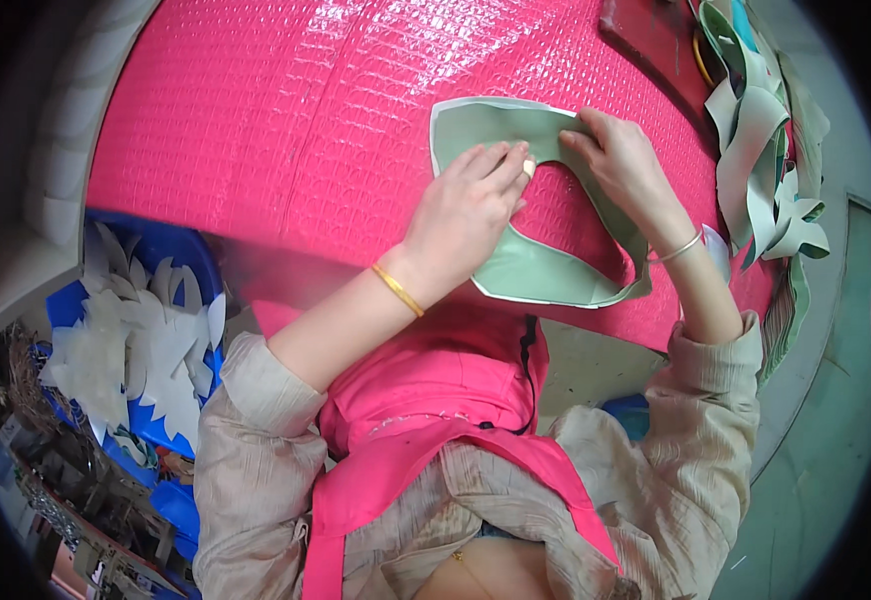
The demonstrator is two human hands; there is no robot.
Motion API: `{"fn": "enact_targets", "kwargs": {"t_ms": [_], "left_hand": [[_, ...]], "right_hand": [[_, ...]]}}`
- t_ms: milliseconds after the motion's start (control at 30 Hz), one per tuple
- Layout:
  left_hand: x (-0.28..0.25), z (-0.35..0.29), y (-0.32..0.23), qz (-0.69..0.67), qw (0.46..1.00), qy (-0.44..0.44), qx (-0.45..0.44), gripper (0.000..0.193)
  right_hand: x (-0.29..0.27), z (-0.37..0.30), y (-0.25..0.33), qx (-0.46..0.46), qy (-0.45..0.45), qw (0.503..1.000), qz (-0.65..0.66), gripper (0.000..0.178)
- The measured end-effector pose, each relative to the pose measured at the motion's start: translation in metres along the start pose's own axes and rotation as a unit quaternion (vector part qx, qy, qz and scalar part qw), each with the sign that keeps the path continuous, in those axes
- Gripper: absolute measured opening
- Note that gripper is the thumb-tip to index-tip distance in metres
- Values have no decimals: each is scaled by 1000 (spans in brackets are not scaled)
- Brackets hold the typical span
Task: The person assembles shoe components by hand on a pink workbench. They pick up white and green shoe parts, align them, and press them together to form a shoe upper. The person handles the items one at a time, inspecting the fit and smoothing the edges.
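A pale green, curved piece with white edges [551, 268], shaped like a shoe upper, lies on a glossy pink table cover [246, 130]. It bends round an opening where the pink shows through. My left hand [471, 205] rests on its left part, fingers stretched out and lying flat, with a small white band round one finger. At the far right edge of the same piece, my right hand [618, 160] pinches the rim between thumb and fingers. Part of the piece's left side is hidden beneath my left hand.
A bundle of similar green and white pieces [756, 150] hangs at the table's right edge, beside a dark red board [661, 50]. Left of the table, a blue bin [206, 255] holds white cut pieces [136, 335]. A grey padded edge [71, 140] borders the far left.
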State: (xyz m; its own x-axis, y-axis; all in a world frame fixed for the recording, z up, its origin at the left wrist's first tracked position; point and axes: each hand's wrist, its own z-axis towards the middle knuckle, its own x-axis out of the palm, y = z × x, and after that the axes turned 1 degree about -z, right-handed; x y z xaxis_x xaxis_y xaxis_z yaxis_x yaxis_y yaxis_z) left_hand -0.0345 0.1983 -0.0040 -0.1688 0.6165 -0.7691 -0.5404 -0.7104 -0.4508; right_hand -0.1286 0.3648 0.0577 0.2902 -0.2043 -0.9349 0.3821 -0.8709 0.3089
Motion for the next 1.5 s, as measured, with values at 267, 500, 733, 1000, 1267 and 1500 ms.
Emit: {"fn": "enact_targets", "kwargs": {"t_ms": [267, 500, 733, 1000, 1267, 1500], "left_hand": [[8, 18, -17, 93, 995, 30, 1, 30], [12, 25, -17, 106, 992, 62, 8, 31], [15, 22, -6, 33, 999, 28, 7, 33], [21, 26, -3, 35, 999, 25, 29, 33], [28, 27, -3, -13, 999, 25, 38, 37], [30, 33, -2, -4, 996, 78, 48, 35]], "right_hand": [[1, 6, -11, 27, 17, 999, 27, 27], [6, -1, -33, 3, -2, 992, 128, 25], [6, -7, -34, 2, -7, 992, 128, 26], [6, -13, -32, -43, 6, 996, 76, 34], [1, -19, -43, -93, -36, 994, 37, 36], [-31, -67, -30, 192, 154, 958, 148, 55]]}}
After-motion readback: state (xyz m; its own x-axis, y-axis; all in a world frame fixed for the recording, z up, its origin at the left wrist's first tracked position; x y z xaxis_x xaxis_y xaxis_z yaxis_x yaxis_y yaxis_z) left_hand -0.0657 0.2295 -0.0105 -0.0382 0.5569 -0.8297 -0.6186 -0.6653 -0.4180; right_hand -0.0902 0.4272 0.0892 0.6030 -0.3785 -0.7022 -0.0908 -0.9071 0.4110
